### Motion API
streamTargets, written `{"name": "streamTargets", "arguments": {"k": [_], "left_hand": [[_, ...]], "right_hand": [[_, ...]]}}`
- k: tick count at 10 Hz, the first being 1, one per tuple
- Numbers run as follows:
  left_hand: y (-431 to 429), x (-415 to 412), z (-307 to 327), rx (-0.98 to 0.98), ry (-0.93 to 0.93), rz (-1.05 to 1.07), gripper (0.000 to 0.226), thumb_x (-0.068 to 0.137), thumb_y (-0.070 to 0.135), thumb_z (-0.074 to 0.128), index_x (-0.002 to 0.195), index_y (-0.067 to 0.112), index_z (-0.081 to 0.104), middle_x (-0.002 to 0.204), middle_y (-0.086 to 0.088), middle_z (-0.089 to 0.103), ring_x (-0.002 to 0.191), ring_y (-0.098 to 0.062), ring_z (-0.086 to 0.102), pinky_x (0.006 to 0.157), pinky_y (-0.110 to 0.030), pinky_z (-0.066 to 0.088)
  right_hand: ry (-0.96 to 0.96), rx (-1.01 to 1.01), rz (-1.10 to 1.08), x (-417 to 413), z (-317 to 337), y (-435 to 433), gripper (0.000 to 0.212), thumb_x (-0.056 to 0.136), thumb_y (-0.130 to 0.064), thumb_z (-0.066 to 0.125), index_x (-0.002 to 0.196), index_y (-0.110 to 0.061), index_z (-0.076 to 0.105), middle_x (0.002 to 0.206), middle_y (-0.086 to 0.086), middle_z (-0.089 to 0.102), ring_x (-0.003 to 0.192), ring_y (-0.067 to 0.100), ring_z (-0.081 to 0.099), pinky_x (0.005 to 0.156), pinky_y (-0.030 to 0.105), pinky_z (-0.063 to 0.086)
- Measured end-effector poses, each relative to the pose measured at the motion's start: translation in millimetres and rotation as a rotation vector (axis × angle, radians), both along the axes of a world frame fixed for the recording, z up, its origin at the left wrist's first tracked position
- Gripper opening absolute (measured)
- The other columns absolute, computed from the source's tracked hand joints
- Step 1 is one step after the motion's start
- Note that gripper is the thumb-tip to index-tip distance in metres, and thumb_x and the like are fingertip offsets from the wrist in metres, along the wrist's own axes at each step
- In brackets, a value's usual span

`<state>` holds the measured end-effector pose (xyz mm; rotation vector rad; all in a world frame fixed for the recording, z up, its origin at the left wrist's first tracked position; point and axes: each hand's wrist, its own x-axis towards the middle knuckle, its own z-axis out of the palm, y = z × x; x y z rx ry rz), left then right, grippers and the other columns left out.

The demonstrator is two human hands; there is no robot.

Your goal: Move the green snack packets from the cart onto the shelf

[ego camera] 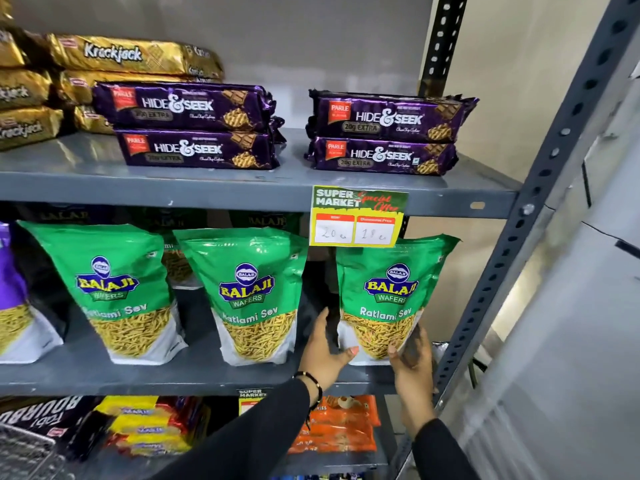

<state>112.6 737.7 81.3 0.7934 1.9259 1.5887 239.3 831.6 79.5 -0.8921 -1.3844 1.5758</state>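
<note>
Three green snack packets stand upright in the front row of the middle shelf [173, 375]: a left packet [117, 292], a middle packet [251, 296] and a right packet [388, 299]. Both hands are closed on the right packet, one at each lower corner. The left hand [323, 351] wraps its left edge with the thumb across the white bottom corner; the right hand [412, 355] holds the opposite corner, thumb on the front and fingers behind. The packet's base looks to be on or just above the shelf, though the hands hide the contact. A fourth green packet [176, 265] shows only as a sliver behind, between the left and middle ones, and dark packets further back are too dim to count. At the far left a purple packet [10, 289] is cut off by the frame edge.

On the upper shelf [294, 188] lie four purple Hide & Seek biscuit packs, in two stacks of two: a left stack [188, 126] and a right stack [384, 133]. Gold Krackjack packs [114, 57] are piled at the left; at least five show, some cropped. A yellow price tag [358, 216] hangs from the upper shelf's front edge, covering the top of the right packet. Below, yellow packs [149, 424] and orange packs [346, 424] are partly hidden by the black sleeves. A wire cart corner [24, 452] shows at bottom left.
</note>
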Motion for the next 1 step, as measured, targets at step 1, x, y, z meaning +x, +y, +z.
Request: {"name": "streamTargets", "arguments": {"k": [1], "left_hand": [[-39.4, 9.5, -0.8, 0.003, 0.034, 0.032, 0.072, 0.079, 0.009, 0.066, 0.137, 0.027, 0.028, 0.133, 0.015, 0.033, 0.132, -0.021, 0.038, 0.110, -0.040, 0.038]], "right_hand": [[-0.095, 0.043, -0.189, -8.2, -10.5, -47.5, 0.055, 0.082, 0.005, 0.058, 0.132, -0.010, 0.040, 0.138, 0.016, 0.044, 0.120, 0.021, 0.045, 0.096, 0.032, 0.033]]}}
